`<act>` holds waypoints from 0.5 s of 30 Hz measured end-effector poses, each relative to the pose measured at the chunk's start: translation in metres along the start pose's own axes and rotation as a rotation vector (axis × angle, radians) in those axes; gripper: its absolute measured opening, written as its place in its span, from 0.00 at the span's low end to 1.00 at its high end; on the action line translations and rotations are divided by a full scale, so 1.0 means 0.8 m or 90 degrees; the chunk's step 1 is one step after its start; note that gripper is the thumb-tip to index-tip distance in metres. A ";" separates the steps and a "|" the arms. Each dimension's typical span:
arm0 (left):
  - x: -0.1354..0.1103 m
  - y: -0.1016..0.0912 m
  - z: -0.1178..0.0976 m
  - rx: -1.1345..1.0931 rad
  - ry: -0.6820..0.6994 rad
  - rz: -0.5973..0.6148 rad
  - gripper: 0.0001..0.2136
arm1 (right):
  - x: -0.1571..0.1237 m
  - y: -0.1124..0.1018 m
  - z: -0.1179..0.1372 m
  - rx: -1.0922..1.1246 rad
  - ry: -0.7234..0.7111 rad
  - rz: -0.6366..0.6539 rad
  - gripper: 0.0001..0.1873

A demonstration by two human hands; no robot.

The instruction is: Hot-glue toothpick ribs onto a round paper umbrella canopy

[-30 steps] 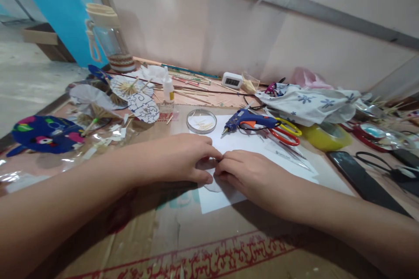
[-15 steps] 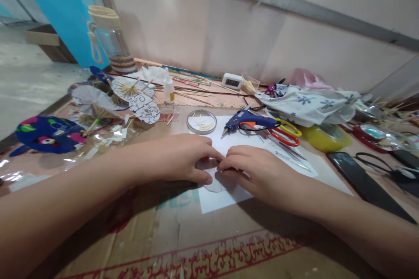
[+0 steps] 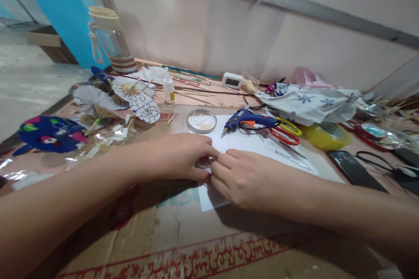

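Observation:
My left hand [image 3: 186, 157] and my right hand [image 3: 244, 178] meet over a sheet of white paper [image 3: 209, 200] on the cardboard [image 3: 170, 231]. The left thumb and forefinger curve toward the right fingertips, with a small reddish patch showing in the gap. My right fingers are bunched together and cover whatever lies between the hands. Just beyond them a round clear dish [image 3: 187, 124] holds several short wooden sticks [image 3: 205, 125]. A blue glue gun [image 3: 244, 118] lies to its right, beside red-handled scissors [image 3: 290, 140] and a yellow handle [image 3: 293, 126].
Small fabric and paper fans [image 3: 50, 135] crowd the left side, below a lidded bottle [image 3: 113, 39]. A small glue bottle [image 3: 169, 90] and a white timer [image 3: 231, 80] stand at the back. Rightward are a flowered cloth [image 3: 304, 102], yellow tape [image 3: 327, 137] and a phone [image 3: 352, 169].
My right hand has turned and shifted left, its back now covering the rounded piece that showed under the fingers. The left hand has barely moved, its thumb closer to the right fingers.

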State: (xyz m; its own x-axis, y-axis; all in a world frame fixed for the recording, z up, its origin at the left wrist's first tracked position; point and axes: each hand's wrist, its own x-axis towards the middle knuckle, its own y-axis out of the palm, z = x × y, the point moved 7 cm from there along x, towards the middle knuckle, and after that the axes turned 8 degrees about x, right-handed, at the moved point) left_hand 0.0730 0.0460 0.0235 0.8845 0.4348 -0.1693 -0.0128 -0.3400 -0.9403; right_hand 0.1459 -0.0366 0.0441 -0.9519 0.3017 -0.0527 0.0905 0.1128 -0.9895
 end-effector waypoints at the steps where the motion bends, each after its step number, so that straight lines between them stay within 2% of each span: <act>1: 0.000 0.000 0.000 0.003 -0.004 0.001 0.05 | 0.002 -0.001 0.001 -0.014 -0.015 0.014 0.09; 6: 0.001 0.003 0.003 0.020 -0.002 -0.007 0.05 | 0.005 -0.002 -0.002 -0.027 -0.025 0.045 0.10; 11: 0.002 0.007 0.007 0.049 -0.020 -0.012 0.08 | 0.008 0.001 -0.013 0.006 -0.004 -0.002 0.07; 15: 0.002 0.005 0.004 0.042 -0.027 -0.001 0.06 | 0.004 0.006 -0.026 0.090 0.030 -0.004 0.04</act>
State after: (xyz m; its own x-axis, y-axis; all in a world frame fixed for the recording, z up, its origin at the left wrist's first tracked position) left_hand 0.0729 0.0478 0.0185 0.8639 0.4711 -0.1783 -0.0428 -0.2840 -0.9579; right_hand 0.1495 -0.0152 0.0418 -0.9373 0.3456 -0.0441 0.0398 -0.0195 -0.9990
